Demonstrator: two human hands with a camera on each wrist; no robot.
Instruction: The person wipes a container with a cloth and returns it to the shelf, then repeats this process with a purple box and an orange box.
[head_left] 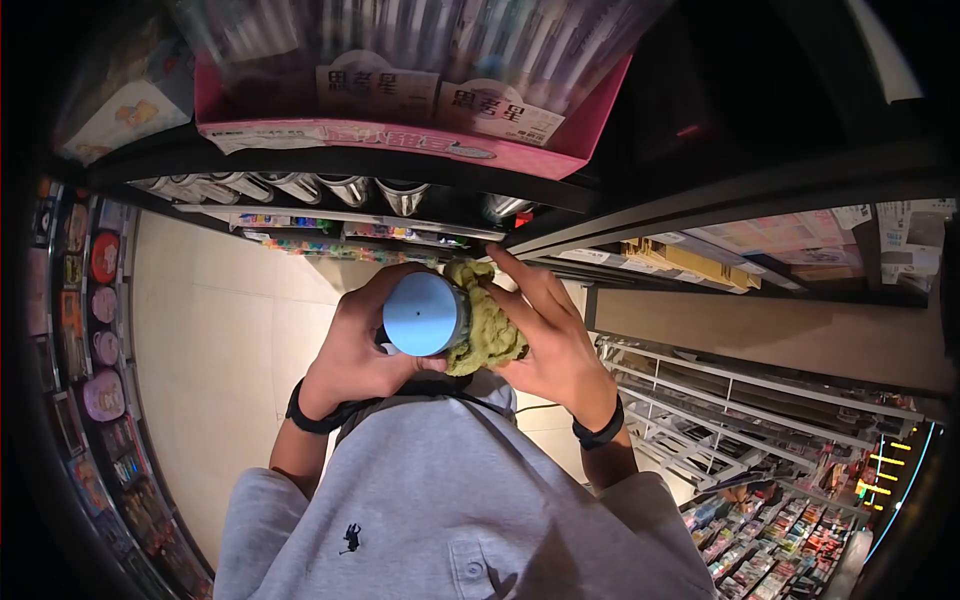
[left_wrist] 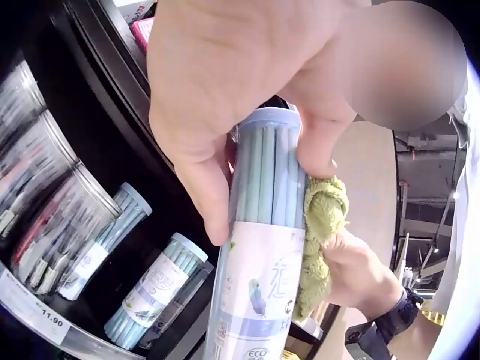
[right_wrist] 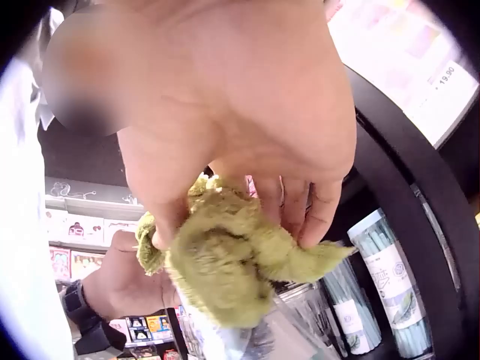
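In the head view my left hand (head_left: 352, 345) grips a clear tube of pencils near its flat blue lid (head_left: 418, 314), with thumb and fingers on opposite sides. The tube (left_wrist: 262, 274) shows pale green and blue sticks behind a white printed label in the left wrist view. A crumpled green cloth (head_left: 490, 328) lies against the side of the tube. My right hand (head_left: 562, 350) holds this cloth, its thumb and fingers around the bunched fabric (right_wrist: 225, 262) in the right wrist view. The cloth hides part of the tube there.
Similar pencil tubes (left_wrist: 154, 292) stand on a dark shelf close by, beside clear containers of pens (left_wrist: 56, 202). Overhead in the head view is a pink box (head_left: 400, 145) of packaged pens. Goods racks (head_left: 105, 330) line the left, across a tiled floor (head_left: 225, 300).
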